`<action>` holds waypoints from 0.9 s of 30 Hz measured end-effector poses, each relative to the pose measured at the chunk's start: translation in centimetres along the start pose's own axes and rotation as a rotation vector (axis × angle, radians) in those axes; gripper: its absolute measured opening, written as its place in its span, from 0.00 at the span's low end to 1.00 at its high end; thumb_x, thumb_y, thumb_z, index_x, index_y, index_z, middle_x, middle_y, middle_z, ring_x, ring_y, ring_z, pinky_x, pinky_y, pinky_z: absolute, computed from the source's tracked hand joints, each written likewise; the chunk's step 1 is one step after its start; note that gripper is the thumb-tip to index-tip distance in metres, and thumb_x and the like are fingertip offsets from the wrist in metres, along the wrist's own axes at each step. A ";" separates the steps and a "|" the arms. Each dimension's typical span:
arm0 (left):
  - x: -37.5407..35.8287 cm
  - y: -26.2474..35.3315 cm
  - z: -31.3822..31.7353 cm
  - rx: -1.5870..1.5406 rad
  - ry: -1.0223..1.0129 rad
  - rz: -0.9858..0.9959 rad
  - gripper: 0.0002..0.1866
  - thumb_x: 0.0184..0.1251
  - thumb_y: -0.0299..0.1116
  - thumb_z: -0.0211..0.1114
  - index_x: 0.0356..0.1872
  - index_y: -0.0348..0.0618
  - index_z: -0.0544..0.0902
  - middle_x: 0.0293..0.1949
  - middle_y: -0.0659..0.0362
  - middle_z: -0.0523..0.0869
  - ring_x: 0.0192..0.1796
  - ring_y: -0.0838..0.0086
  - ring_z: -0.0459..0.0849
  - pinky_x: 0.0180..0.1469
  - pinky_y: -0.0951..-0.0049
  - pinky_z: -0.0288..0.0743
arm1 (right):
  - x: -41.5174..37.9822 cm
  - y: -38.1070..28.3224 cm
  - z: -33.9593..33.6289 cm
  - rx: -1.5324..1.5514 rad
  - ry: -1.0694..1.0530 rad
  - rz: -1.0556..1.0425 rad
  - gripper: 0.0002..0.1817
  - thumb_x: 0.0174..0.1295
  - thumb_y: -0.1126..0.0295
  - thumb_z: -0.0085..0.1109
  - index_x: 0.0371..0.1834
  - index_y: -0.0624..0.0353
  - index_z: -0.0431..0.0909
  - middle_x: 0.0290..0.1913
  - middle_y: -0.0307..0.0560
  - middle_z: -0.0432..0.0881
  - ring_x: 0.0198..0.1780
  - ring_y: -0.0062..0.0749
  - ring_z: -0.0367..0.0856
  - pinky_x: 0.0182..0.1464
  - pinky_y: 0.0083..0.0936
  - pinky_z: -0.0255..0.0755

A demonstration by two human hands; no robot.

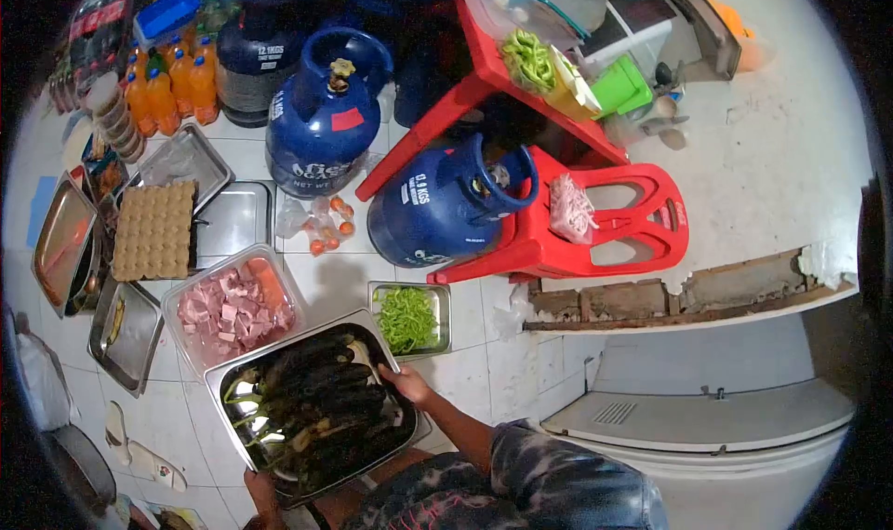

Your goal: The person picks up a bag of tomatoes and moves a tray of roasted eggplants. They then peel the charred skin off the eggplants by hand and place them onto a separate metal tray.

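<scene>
A deep metal tray [285,342] is held tilted in front of me by its opposite edges. Inside lie several blackened eggplants [321,395] with green stems. At the tray's right edge, my right hand [406,386] is closed on the rim. My left hand [261,491] is at the lower left corner, closed on the edge there, its fingers partly hidden. Just beyond the tray sits a clear plastic container [172,308] of cubed raw meat [233,311]. Close to my right hand, a smaller metal tray [444,318] contains sliced green vegetables [406,319].
Blue gas cylinders [321,148] stand on the tiled floor beside a red plastic chair [665,223] carrying a bag [570,211]. Bagged tomatoes [326,228], an egg carton [155,232], metal trays [126,335] and orange bottles [163,102] occupy the left. White slippers [153,463] lie lower left.
</scene>
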State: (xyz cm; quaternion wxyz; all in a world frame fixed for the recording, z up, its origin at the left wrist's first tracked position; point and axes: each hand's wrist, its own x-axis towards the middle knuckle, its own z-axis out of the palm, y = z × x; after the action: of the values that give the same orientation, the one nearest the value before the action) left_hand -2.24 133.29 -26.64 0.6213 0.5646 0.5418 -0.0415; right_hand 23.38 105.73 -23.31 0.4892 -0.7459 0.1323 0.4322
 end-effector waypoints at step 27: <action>-0.9 -2.2 -0.1 -0.201 0.046 -0.063 0.05 0.45 0.24 0.50 0.25 0.37 0.72 0.17 0.60 0.72 0.22 0.76 0.70 0.26 0.75 0.64 | 6.5 -5.5 6.8 -0.238 -0.069 0.093 0.18 0.54 0.56 0.49 0.38 0.60 0.71 0.32 0.38 0.74 0.31 0.20 0.70 0.33 0.17 0.64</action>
State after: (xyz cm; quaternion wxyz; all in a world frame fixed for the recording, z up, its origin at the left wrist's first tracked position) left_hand -4.14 132.07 -27.42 0.6604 0.4830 0.5749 0.0063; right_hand 27.12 115.58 -25.95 0.3808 -0.7765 0.0976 0.4925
